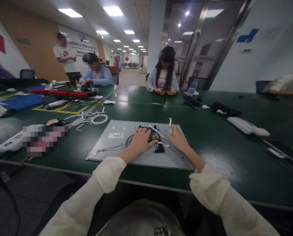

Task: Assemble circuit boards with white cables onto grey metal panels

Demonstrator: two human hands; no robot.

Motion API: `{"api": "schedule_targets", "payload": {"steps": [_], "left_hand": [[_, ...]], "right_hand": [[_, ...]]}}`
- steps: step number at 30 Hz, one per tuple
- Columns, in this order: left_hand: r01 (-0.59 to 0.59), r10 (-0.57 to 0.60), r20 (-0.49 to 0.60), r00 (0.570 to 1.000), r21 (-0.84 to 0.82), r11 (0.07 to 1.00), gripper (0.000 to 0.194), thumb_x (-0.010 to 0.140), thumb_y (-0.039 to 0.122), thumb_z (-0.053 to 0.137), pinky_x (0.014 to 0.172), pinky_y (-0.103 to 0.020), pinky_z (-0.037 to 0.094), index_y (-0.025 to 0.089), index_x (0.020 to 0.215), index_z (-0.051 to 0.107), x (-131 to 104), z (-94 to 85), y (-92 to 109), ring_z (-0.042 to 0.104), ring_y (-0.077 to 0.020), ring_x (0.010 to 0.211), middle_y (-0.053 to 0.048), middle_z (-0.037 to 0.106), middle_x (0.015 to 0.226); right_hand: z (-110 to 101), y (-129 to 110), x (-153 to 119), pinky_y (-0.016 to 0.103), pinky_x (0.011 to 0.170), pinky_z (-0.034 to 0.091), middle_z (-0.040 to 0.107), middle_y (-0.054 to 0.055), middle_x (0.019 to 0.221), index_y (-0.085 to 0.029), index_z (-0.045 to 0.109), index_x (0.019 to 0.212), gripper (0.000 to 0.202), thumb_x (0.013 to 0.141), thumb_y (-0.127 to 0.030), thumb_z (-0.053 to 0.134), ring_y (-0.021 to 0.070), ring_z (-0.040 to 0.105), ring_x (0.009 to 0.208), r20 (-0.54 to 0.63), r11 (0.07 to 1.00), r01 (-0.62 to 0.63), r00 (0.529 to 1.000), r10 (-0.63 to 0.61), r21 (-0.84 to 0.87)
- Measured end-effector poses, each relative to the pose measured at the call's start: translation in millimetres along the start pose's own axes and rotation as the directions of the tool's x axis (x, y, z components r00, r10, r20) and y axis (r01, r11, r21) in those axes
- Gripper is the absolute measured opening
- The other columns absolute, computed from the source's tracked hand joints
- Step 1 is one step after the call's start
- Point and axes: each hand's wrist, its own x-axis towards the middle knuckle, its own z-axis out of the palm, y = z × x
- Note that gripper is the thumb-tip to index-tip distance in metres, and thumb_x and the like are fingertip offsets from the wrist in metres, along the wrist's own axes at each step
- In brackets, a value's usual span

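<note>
A flat grey panel point(112, 142) lies on the table in front of me, with labels at its upper left. On it sit a small circuit board point(155, 135) and a black bracket point(159, 148); a thin cable point(112, 148) runs left from them. My left hand point(140, 141) lies over the board's left side, fingers stretched out and pressing down. White strips point(164, 144) cross the board and bracket. My right hand point(177, 140), over the panel's right part, pinches another white strip point(170, 122) that sticks up from the fingertips.
Left of the panel lie a white ring point(99, 119), loose white strips point(83, 118) and a white handheld device point(12, 142). A blue tray point(22, 101) stands farther left. At right are a white device point(244, 126) and a phone point(284, 150). People point(162, 78) sit across the table.
</note>
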Motion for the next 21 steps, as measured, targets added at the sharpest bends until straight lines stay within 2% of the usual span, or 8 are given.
{"api": "schedule_targets", "payload": {"steps": [4, 9, 15, 21], "left_hand": [[0.024, -0.024, 0.006, 1.000, 0.005, 1.000, 0.057, 0.083, 0.057, 0.040, 0.092, -0.043, 0.035, 0.019, 0.126, 0.043, -20, -5.7, -2, 0.040, -0.0298, 0.116, -0.014, 0.046, 0.125], [0.080, -0.082, 0.066, 0.994, 0.022, 0.997, 0.060, 0.086, 0.054, 0.036, 0.097, -0.046, 0.031, 0.019, 0.135, 0.034, -41, -0.5, -11, 0.033, -0.0308, 0.126, -0.015, 0.037, 0.138], [0.062, -0.062, 0.106, 0.992, 0.007, 0.998, 0.061, 0.086, 0.054, 0.034, 0.101, -0.047, 0.028, 0.023, 0.138, 0.030, -37, 6.2, -20, 0.030, -0.0294, 0.130, -0.012, 0.033, 0.142], [0.054, -0.053, 0.140, 0.989, 0.000, 0.999, 0.064, 0.086, 0.057, 0.030, 0.102, -0.048, 0.026, 0.022, 0.139, 0.028, -30, 8.7, -28, 0.029, -0.0298, 0.131, -0.012, 0.032, 0.144]], "right_hand": [[3, 2, -4, 0.036, 0.087, 0.040, 0.056, 0.014, 0.110, -0.014, 0.041, 0.115, 0.039, 0.081, -0.034, 0.046, 0.0239, 0.056, 0.099, 0.058, 0.997, -0.013, 0.998, 0.017, -0.072], [9, 6, -4, 0.038, 0.088, 0.037, 0.057, 0.016, 0.110, -0.013, 0.041, 0.115, 0.039, 0.083, -0.035, 0.045, 0.0266, 0.054, 0.103, 0.064, 0.988, -0.004, 0.998, 0.013, -0.152], [10, 7, -1, 0.036, 0.089, 0.036, 0.059, 0.014, 0.110, -0.015, 0.041, 0.114, 0.035, 0.084, -0.032, 0.044, 0.0244, 0.054, 0.104, 0.081, 0.992, 0.015, 0.997, -0.005, -0.122], [13, 5, 7, 0.035, 0.088, 0.036, 0.058, 0.012, 0.113, -0.016, 0.041, 0.113, 0.033, 0.085, -0.032, 0.044, 0.0243, 0.055, 0.102, 0.080, 0.995, 0.015, 0.997, -0.008, -0.098]]}}
